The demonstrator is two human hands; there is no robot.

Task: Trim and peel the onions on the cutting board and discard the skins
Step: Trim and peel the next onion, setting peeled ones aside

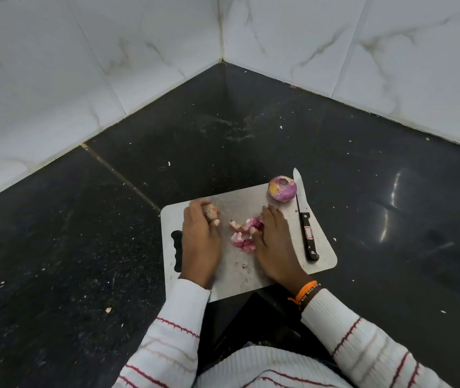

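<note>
At lower centre, the cutting board (262,278) carries a peeled onion (282,189) at its upper right edge. The left hand (201,242) curls around skins; the right hand (275,247) lies flat against the skin pile (244,233). Sweeping carelessly could scatter scraps or nudge the knife (304,219). Its handle label is unreadable.

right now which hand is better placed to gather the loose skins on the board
Right. The right hand already rests against the skins, fingers straight, while the left hand holds a small onion at the board's far left.
</note>
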